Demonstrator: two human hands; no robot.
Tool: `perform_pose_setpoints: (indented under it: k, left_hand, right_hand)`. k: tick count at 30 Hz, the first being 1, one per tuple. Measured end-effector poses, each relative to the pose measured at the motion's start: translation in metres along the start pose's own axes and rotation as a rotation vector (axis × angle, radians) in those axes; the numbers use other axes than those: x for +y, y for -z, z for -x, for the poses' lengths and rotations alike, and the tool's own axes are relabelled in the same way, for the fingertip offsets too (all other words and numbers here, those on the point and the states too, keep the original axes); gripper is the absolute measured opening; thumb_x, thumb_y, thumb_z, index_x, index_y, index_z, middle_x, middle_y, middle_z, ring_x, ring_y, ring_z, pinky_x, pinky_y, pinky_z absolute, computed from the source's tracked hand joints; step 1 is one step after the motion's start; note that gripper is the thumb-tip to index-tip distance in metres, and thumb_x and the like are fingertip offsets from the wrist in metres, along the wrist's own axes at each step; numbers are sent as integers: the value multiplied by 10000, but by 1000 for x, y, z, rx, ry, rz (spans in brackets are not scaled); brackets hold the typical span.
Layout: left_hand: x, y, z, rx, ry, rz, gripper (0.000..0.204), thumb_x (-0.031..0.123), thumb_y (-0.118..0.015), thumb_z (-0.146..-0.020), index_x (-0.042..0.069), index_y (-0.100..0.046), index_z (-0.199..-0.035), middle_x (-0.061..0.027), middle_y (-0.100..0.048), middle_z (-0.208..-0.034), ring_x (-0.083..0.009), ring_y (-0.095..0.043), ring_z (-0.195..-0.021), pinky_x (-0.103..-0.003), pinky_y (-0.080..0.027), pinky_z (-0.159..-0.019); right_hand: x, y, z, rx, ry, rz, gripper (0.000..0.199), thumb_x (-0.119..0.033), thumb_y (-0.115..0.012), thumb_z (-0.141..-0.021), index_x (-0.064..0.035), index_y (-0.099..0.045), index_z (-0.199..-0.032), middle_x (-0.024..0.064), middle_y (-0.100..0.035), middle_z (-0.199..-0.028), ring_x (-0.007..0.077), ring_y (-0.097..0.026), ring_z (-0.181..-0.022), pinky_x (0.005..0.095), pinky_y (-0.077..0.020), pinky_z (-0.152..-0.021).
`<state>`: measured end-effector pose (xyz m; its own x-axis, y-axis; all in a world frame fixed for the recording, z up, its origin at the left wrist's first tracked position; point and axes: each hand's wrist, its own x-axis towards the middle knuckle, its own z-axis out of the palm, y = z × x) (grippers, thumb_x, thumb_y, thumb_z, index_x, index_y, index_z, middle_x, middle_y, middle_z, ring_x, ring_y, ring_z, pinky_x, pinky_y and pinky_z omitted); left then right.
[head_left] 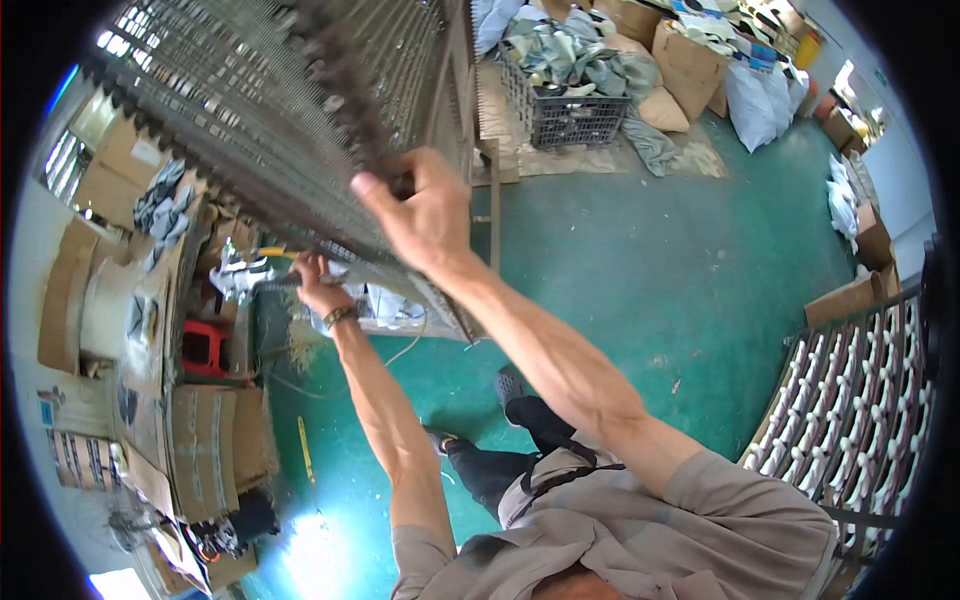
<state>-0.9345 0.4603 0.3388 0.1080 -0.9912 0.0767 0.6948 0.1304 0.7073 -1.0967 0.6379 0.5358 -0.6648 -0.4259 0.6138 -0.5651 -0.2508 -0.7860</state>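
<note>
A large dark metal mesh rack (250,130) with toothed edges fills the upper left, tilted and partly blurred. My right hand (428,215) is closed around a dark bar at its right side, thumb stretched along it. Lower and to the left, my left hand (325,292), with a band on the wrist, is closed at the rack's lower edge; its fingertips are partly hidden. Just left of that hand is a silvery spray gun (240,278), beside a yellow hose (280,252). Whether my left hand touches the gun I cannot tell.
At left stands a workbench with cardboard (205,450) and a red stool (203,347) by it. A black crate (575,120) of grey pieces, boxes and a white sack (765,105) are at the back. A rack of white pieces (850,400) stands right, above green floor (640,260).
</note>
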Motion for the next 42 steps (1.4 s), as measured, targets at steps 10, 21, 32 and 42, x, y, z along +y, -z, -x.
perform_pose_setpoints:
  k: [10,21,32,42]
  left_hand:
    - [-37,-28,69,-70,-84,77,285,299,-634,-1005,15,-657,-995,-63,-673,-1090,-193,-593,-1083,-368,-454,-996]
    - [-76,-47,101,-11,-64,-17,395,395,-586,-1026,12,-664,-1081,-80,-690,-1128,-197,-615,-1081,-353,-476,-959]
    - [-141,-37,177,519,-587,-522,360,150,-687,-870,43,-671,-1214,-38,-721,-893,-175,-658,-695,-321,-545,-629]
    - [-203,-253,135,1035,-969,-440,258,17,-547,-968,32,-654,-1203,-23,-655,-1048,-132,-627,-873,-264,-518,-743]
  right_hand:
    - [22,73,-25,54,158,1,434,-287,-897,-734,-30,-581,-884,144,-586,-770,322,-604,-645,423,-480,-573]
    - [53,146,-67,-52,152,-257,479,-375,-870,-730,-32,-578,-891,130,-518,-772,302,-548,-664,418,-426,-578]
    - [385,20,-326,-608,-326,-347,480,-460,-515,-1028,-71,-669,-1264,105,-700,-1188,212,-665,-1049,423,-519,-858]
    - [596,-198,-587,-542,-533,-379,730,-599,-450,-1010,5,-583,-1400,148,-679,-1280,285,-644,-1139,416,-481,-996]
